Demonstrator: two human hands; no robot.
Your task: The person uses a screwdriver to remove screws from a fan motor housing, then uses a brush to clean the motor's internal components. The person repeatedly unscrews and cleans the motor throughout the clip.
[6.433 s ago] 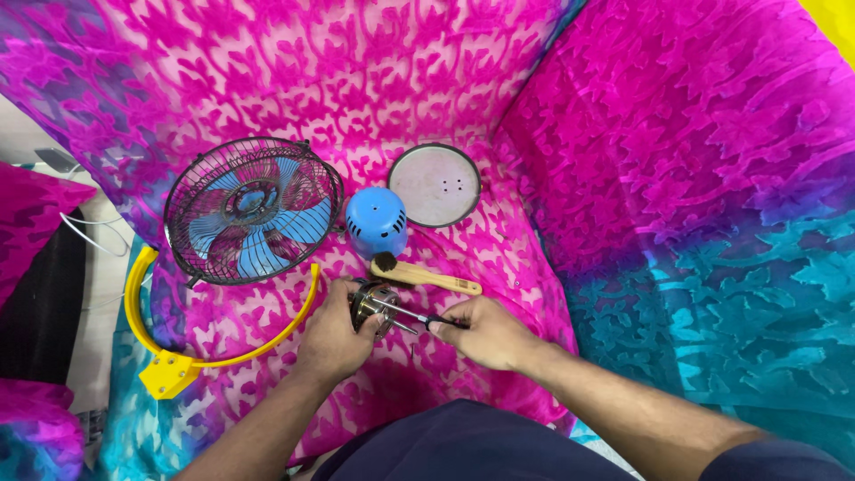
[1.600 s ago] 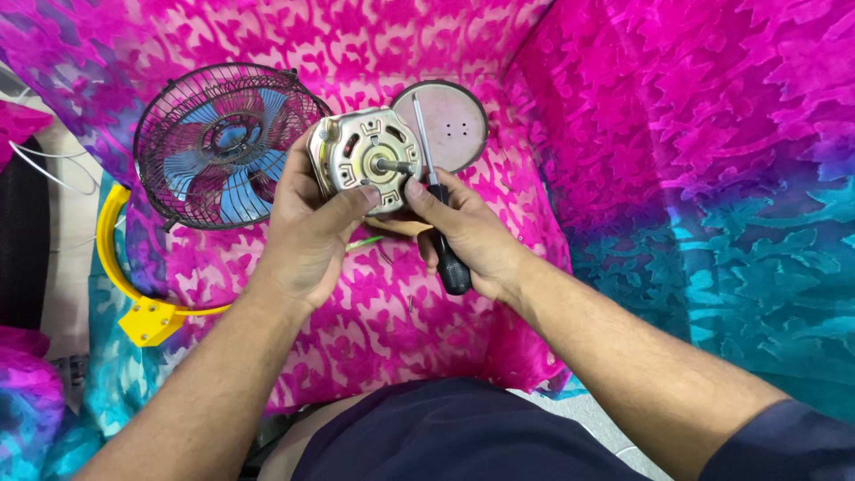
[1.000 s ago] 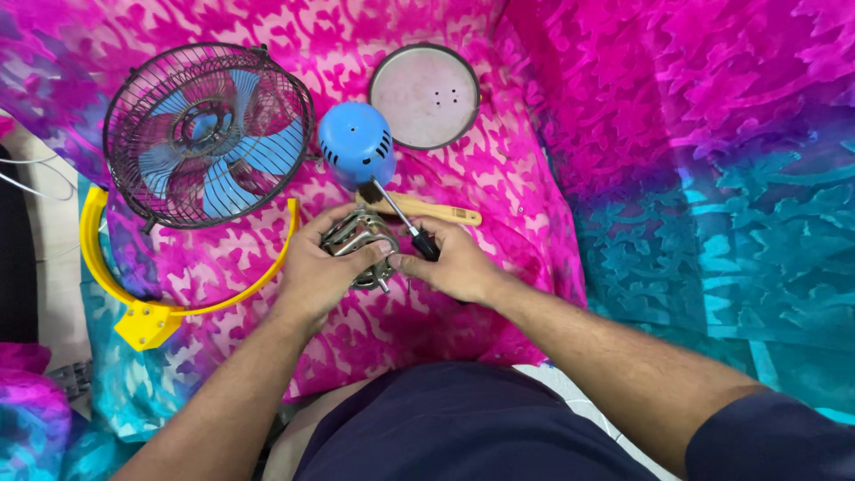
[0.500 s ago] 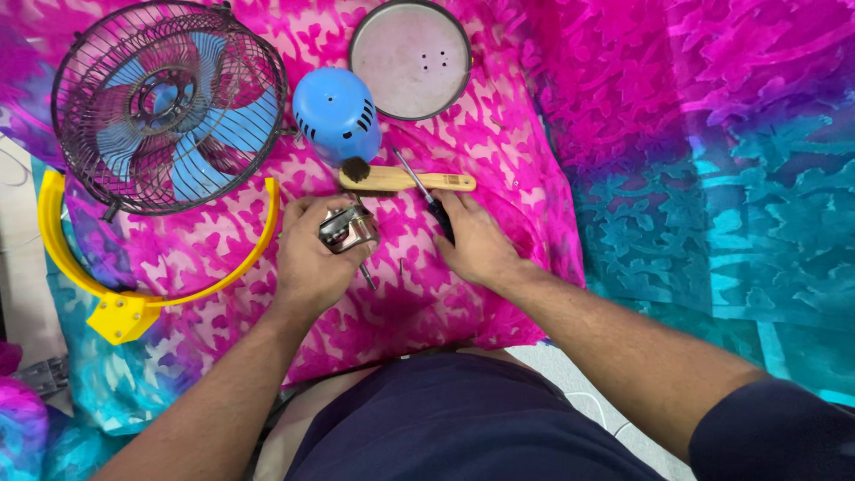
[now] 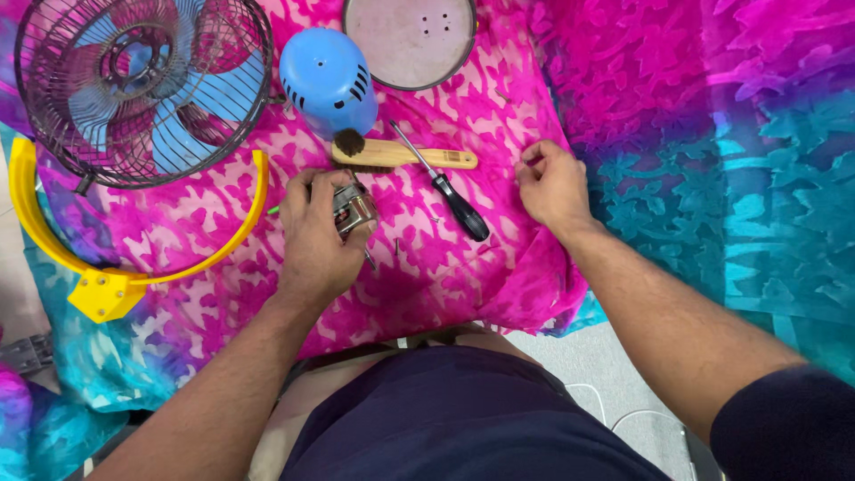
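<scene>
My left hand (image 5: 318, 237) grips a small metal fan motor (image 5: 354, 209), held low over the pink patterned cloth (image 5: 427, 267). My right hand (image 5: 552, 185) rests on the cloth to the right, fingers curled, pinching something too small to make out. A black-handled screwdriver (image 5: 450, 191) lies loose on the cloth between my hands. Just beyond it lies a wooden brush (image 5: 401, 155) with dark bristles. A blue plastic motor cover (image 5: 328, 82) stands behind the brush.
A fan cage with blue blades (image 5: 142, 85) lies at the far left, a yellow curved stand (image 5: 107, 281) below it. A round grey plate (image 5: 410, 37) sits at the top. Small screws (image 5: 396, 247) lie near the motor. Teal and pink cloth (image 5: 712, 178) covers the right side.
My right hand has let go of the screwdriver, which now lies on the cloth, and has moved off to the right. My left hand still holds the motor, lowered near the cloth.
</scene>
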